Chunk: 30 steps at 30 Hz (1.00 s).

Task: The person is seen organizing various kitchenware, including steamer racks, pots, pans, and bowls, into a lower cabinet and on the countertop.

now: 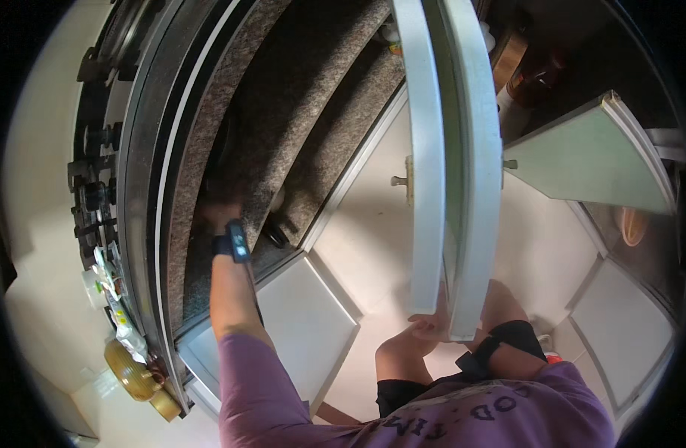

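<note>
My left hand [222,215] reaches into an open cabinet with speckled stone shelves [315,112]. It is blurred and in shadow, so what its fingers touch is hidden. A dark band with a lit screen [239,242] is on that wrist. On the shelf beside it lies a black curved item [276,232], too dim to name. My right hand [427,325] is low by the bottom ends of two pale door edges [424,168], partly covered by them; its grip is unclear. A black band [474,358] circles the right wrist.
Stove knobs and grates [96,190] line the counter at left, with plastic packets [119,319] and an amber ribbed container [133,375] nearer me. A white door panel [304,313] stands swung out below the shelves. Right, another open door [595,151] fronts a dark cabinet with bottles.
</note>
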### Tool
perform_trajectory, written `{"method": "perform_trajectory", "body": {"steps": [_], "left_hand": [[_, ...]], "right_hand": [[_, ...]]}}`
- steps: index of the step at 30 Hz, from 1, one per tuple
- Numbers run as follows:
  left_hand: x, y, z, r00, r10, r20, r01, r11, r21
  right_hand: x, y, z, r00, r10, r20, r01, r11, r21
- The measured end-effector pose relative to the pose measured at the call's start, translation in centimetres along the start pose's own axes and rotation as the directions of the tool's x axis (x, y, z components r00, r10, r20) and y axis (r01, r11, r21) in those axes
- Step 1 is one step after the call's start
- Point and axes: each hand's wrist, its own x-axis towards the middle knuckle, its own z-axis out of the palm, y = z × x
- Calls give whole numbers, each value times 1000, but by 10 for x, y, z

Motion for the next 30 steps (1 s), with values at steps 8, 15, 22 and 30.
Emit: {"method": "perform_trajectory", "body": {"steps": [8, 15, 22, 30], "left_hand": [[64, 14, -15, 902, 212, 376, -182, 977, -115], [130, 57, -57, 508, -105, 855, 690, 644, -331], [153, 171, -140, 471, -36, 881, 273, -944, -184], [62, 129, -201, 920, 390, 34, 286, -729, 623]], "right_hand": [[23, 31, 21, 980, -197, 12, 189, 952, 240], [35, 65, 25, 979, -206, 7, 196, 943, 268], [4, 1, 10, 964, -254, -76, 265, 935, 235], [-2, -15, -1, 957, -262, -125, 286, 923, 258]]}}
